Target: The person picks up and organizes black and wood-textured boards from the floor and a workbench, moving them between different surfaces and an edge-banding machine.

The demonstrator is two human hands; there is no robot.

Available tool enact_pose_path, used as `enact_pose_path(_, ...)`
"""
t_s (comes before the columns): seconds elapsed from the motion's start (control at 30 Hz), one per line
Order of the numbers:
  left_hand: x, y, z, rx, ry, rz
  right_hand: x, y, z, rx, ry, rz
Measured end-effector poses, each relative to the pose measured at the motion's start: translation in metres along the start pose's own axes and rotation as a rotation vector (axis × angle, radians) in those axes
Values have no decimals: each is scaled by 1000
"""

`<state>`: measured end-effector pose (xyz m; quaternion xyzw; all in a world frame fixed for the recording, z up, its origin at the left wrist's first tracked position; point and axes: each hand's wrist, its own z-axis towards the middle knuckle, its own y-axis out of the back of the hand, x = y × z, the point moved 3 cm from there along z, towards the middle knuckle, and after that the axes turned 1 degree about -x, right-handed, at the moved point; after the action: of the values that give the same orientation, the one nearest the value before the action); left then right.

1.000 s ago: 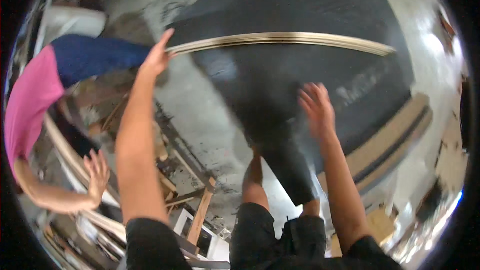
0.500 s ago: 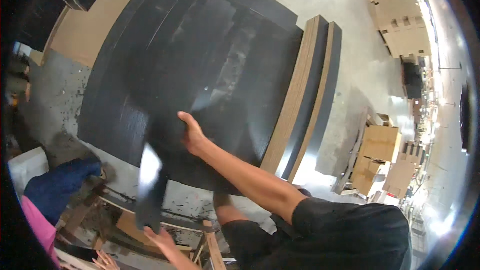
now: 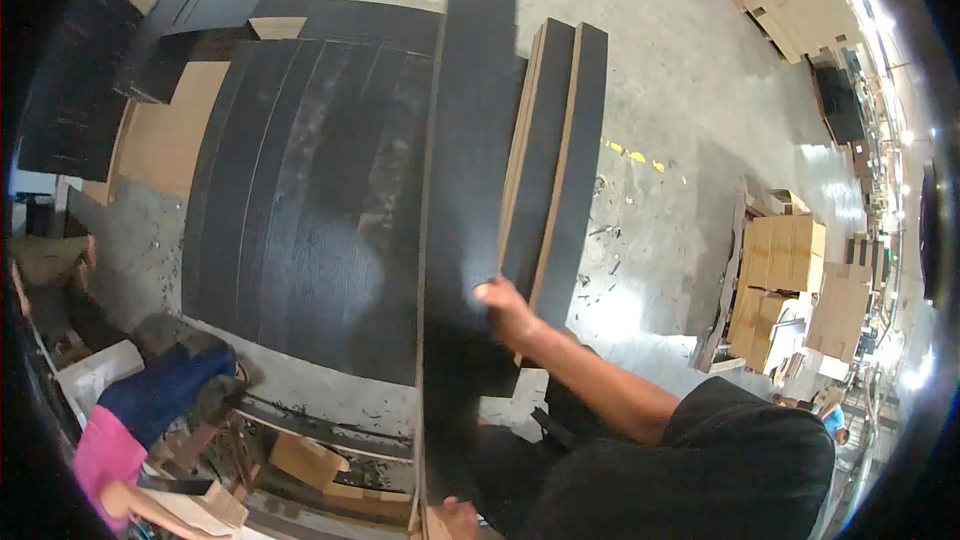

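Right hand (image 3: 510, 315): we grip long black board (image 3: 468, 160) by right edge, thumb on top | left hand (image 3: 457, 519): at near end, finger spread unclear to us | position: over black panels' (image 3: 335, 200) right side, left of narrow boards (image 3: 577, 140)

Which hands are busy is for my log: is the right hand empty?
No: the right hand grips the side of a long black board, its thumb over the top.
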<state>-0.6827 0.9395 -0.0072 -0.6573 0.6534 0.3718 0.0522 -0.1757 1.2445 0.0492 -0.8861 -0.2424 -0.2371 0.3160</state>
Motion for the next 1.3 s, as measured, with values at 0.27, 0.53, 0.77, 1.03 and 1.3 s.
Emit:
enact_pose_path(0.27,86,-138,-96,281,34,-254,88,173,-17,-31,-46,-52)
enact_pose_path(0.53,-12,-237,-123,87,57,220,97,251,27,53,-84,-4)
enact_pose_path(0.77,-52,-276,-116,233,-60,317,124,276,14,-277,40,-541)
enact_pose_path(1.03,-44,-308,-111,405,121,-414,106,253,28,-213,-158,-138)
enact_pose_path(1.3,-85,-340,-125,496,38,-682,109,242,38,-87,-151,-119)
